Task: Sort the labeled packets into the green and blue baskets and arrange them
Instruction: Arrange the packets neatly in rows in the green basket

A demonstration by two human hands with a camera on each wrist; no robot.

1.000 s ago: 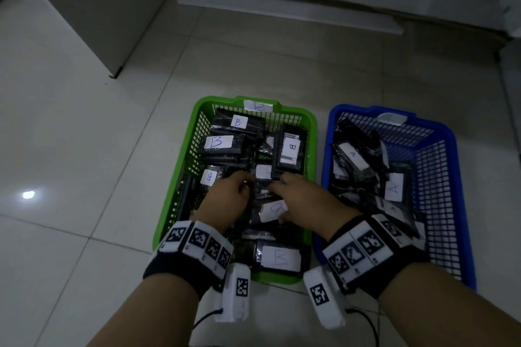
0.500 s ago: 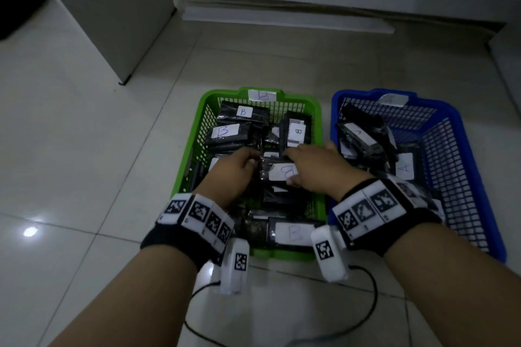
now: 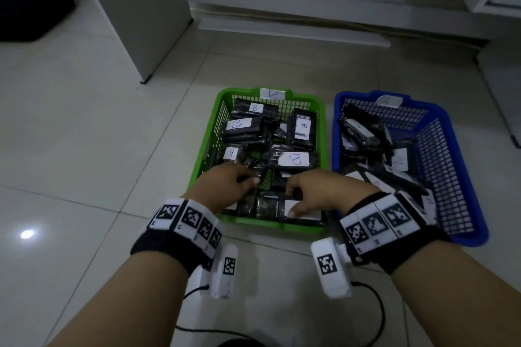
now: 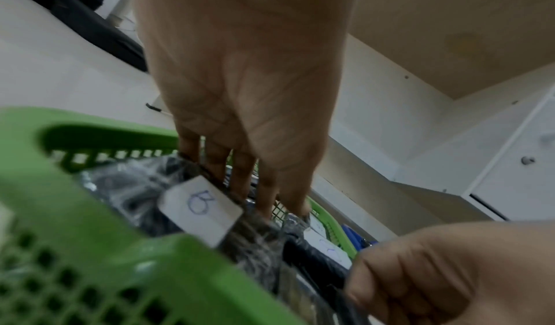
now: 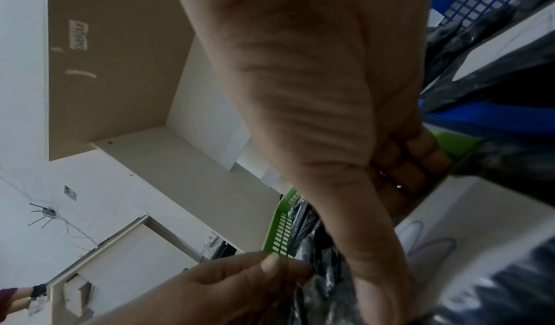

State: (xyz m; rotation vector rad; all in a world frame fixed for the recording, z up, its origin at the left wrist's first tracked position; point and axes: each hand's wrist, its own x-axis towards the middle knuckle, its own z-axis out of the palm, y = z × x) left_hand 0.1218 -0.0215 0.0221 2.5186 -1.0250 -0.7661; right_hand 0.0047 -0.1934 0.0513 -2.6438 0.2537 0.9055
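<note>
A green basket [image 3: 282, 226] holds several black packets with white B labels. To its right, the blue basket [image 3: 468, 238] holds packets labelled A. Both hands are in the near end of the green basket. My right hand [image 3: 293, 200] grips the nearest packet [image 3: 270, 207], thumb on its white label and fingers curled over its far edge [image 5: 405, 175]. My left hand [image 3: 242, 180] reaches down among the packets, its fingers [image 4: 246, 187] tucked behind a B-labelled packet [image 4: 198, 209], and pinches a black packet edge. A larger B packet [image 3: 294, 159] lies just beyond the hands.
The baskets stand on a pale tiled floor. A white cabinet [image 3: 135, 8] stands at the back left with a black bag [image 3: 31, 8] beside it. A low ledge [image 3: 293, 31] runs along the far wall. A black cable [image 3: 377, 318] lies on the floor near my right wrist.
Both hands have drawn back from the middle of the green basket to its near end. The B packet they held now lies in the middle. My right hand has taken the nearest packet.
</note>
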